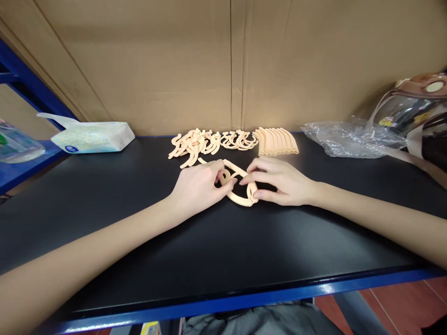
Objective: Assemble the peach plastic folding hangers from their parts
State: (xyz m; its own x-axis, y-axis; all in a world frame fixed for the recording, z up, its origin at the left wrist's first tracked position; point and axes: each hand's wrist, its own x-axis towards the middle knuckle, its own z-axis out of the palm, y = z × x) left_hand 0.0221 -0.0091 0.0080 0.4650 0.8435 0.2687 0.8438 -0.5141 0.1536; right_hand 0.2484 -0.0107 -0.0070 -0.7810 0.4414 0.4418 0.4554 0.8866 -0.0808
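Between my hands, on the black tabletop, is a beige plastic folding clothes hanger, its curved parts forming a loop. My left hand pinches its left side, near a round joint, with thumb and curled fingers. At its right side my right hand holds on, the thumb near the lower right corner and the fingers along the upper part. Parts of the hanger are covered by my fingers. Just beyond lie a loose pile of hook-shaped beige pieces, a group of curved pieces and a neat row of curved arms.
A tissue pack lies at the back left of the black table. Crumpled clear plastic bags and a transparent bag with brown trim are at the right. Cardboard stands behind; a blue edge runs along the front.
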